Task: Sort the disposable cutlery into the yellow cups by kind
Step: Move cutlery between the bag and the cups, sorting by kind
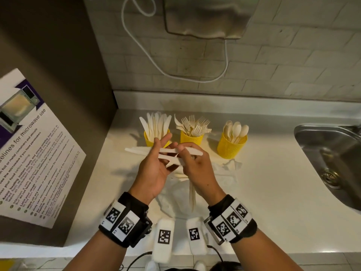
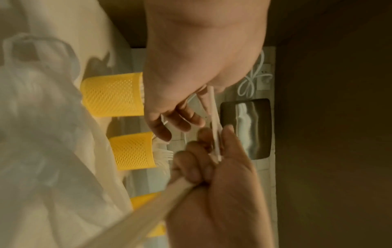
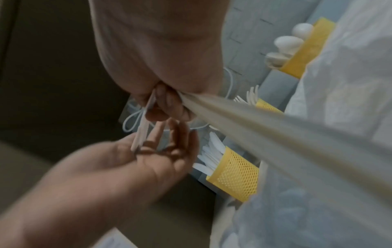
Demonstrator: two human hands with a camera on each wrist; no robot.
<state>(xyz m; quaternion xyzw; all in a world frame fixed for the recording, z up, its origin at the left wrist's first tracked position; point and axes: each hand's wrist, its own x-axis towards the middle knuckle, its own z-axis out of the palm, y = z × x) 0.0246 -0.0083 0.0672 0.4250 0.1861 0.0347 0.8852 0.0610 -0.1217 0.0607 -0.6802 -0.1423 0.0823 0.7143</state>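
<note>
Three yellow cups (image 1: 232,146) stand in a row on the counter (image 1: 273,192) as I look on: knives left, forks middle, spoons right. My right hand (image 1: 201,171) grips a small bundle of white knives (image 1: 187,151) just before the left cup, fingers curled round them. My left hand (image 1: 154,173) is spread wide, palm up, fingertips touching the bundle. More cutlery lies on a plastic bag (image 1: 224,173) beneath.
</note>
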